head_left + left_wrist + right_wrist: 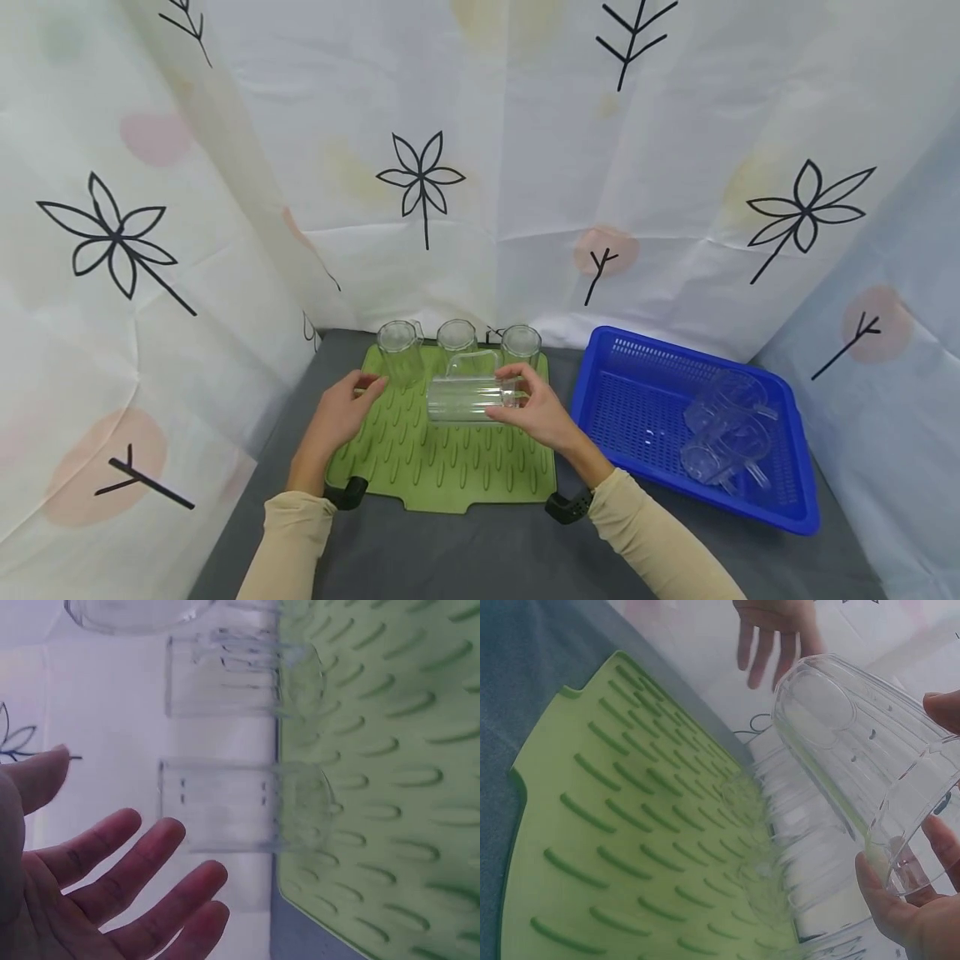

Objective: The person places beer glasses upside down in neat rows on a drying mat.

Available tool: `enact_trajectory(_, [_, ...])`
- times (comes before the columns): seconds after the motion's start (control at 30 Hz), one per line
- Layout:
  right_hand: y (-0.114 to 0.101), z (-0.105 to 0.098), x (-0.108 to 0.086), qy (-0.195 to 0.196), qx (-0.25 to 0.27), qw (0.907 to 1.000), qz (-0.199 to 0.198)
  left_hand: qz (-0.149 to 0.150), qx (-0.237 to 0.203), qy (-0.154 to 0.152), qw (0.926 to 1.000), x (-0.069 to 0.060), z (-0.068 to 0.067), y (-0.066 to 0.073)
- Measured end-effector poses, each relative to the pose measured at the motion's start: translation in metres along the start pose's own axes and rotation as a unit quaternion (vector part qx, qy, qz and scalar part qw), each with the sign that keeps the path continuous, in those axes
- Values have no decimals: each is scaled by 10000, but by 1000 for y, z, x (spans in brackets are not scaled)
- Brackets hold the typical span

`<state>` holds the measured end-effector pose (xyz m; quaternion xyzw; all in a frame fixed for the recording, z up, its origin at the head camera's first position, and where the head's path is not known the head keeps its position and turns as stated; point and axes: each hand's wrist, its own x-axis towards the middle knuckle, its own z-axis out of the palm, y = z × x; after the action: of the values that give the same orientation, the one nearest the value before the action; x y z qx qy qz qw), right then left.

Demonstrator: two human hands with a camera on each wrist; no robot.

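Note:
My right hand (542, 410) grips a clear glass mug (461, 400) near one end. The mug lies on its side in the air above a green drying mat (450, 467), its handle toward the back. My left hand (343, 412) is off the mug's other end, with spread fingers (150, 855) holding nothing. Along the mat's back edge stand three clear mugs: a left mug (401, 354), a middle mug (456, 335) and a right mug (521, 343). In the right wrist view, the fingertips (877, 885) press the held mug's side.
To the right of the mat stands a blue plastic basket (611, 392) with perforated walls. Clear mugs (727, 433) lie jumbled in its right half. A patterned white curtain (510, 167) hangs behind the grey tabletop (450, 558) and along both sides.

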<state>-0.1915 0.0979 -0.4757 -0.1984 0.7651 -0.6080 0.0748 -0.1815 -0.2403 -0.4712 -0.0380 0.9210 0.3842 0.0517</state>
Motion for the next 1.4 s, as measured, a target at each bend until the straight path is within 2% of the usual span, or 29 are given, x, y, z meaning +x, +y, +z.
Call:
enact_trajectory(0.17, [1, 4, 2, -8, 60, 9999, 106, 299, -442, -165, 9984, -3, 8, 16])
enact_trajectory(0.3, [0, 8, 5, -83, 242, 9995, 192, 566, -762, -206, 9953, 0, 17, 25])
enact_trajectory(0.47, [3, 15, 11, -238, 474, 9982, 280, 894, -1096, -173, 9898, 4, 26, 32])
enact_trajectory(0.57, [8, 20, 15, -309, 595, 9973, 308, 964, -1252, -179, 9873, 5, 30, 34])
enact_trajectory(0.9, [19, 38, 22, -364, 962, 9937, 455, 825, -1494, -234, 9850, 9, 41, 28])
enact_trajectory(1.1, [21, 44, 23, -387, 1100, 9924, 382, 754, -1667, -281, 9827, 10, 46, 22])
enact_trajectory(1.27, [23, 48, 24, -417, 1203, 9912, 365, 689, -1754, -353, 9815, 8, 49, 24])
enact_trajectory(1.4, [25, 49, 24, -479, 1213, 9909, 321, 658, -1767, -287, 9816, 7, 52, 26])
